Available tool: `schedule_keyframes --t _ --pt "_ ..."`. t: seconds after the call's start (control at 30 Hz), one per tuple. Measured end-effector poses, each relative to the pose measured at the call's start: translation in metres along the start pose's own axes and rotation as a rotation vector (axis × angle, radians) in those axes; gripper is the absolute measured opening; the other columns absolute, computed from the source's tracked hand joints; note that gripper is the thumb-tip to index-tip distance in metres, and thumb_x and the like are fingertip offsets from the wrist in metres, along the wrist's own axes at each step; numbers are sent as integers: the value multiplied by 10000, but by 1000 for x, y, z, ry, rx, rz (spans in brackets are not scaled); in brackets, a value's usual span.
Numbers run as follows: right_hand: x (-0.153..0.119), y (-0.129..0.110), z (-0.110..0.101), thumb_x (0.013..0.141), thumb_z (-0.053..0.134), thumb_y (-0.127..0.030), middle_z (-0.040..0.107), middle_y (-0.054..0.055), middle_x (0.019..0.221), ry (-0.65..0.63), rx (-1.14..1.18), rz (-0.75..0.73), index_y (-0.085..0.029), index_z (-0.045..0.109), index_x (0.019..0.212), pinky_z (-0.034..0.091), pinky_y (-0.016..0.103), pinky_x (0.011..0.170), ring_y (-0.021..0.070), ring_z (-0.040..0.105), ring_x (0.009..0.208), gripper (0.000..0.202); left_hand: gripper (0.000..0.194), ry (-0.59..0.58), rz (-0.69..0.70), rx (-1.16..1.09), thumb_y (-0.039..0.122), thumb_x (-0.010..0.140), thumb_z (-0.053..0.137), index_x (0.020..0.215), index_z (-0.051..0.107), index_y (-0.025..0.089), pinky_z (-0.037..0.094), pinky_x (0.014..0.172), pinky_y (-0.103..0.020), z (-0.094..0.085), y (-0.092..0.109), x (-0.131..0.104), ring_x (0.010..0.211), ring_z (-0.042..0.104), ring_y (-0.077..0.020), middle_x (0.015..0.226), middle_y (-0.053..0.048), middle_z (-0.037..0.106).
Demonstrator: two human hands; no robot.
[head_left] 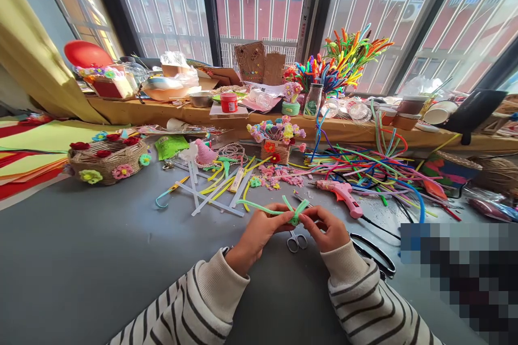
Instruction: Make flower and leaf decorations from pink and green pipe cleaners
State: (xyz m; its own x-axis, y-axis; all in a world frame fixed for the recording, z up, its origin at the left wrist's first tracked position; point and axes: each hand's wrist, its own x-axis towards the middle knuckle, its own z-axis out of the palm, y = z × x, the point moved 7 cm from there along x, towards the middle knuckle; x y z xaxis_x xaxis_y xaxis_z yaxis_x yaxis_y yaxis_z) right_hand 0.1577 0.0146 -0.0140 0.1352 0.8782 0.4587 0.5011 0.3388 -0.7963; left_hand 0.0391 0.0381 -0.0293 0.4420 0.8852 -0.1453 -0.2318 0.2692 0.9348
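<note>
Between my two hands is a mint-green pipe cleaner (300, 208), bent into a small knotted shape with loose ends. One long end stretches out to the left past my knuckles. My left hand (263, 229) pinches it from the left, thumb and fingertips together. From the other side my right hand (327, 227) pinches the same piece close to the knot. Just below my fingers lie small scissors (297, 242), their handles showing on the grey table. A pink glue gun (342, 195) rests to the right of my right hand.
Glue sticks (210, 203) and yellow pipe cleaners lie left of my hands. A heap of coloured pipe cleaners (376, 170) spreads at the right. Behind stand a flower-trimmed basket (109, 159) and a small flower pot (275, 150). Black-handled scissors (374, 253) lie by my right sleeve.
</note>
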Motion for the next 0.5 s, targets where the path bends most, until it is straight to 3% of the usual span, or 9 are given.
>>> schedule_keyframes --t 0.5 --pt "-2 -3 4 687 460 -360 526 -3 521 -12 -17 -20 -167 501 600 394 191 392 96 480 451 216 183 -39 -42 -64 268 554 631 640 545 132 438 709 -277 1 -4 0 636 550 -108 622 7 563"
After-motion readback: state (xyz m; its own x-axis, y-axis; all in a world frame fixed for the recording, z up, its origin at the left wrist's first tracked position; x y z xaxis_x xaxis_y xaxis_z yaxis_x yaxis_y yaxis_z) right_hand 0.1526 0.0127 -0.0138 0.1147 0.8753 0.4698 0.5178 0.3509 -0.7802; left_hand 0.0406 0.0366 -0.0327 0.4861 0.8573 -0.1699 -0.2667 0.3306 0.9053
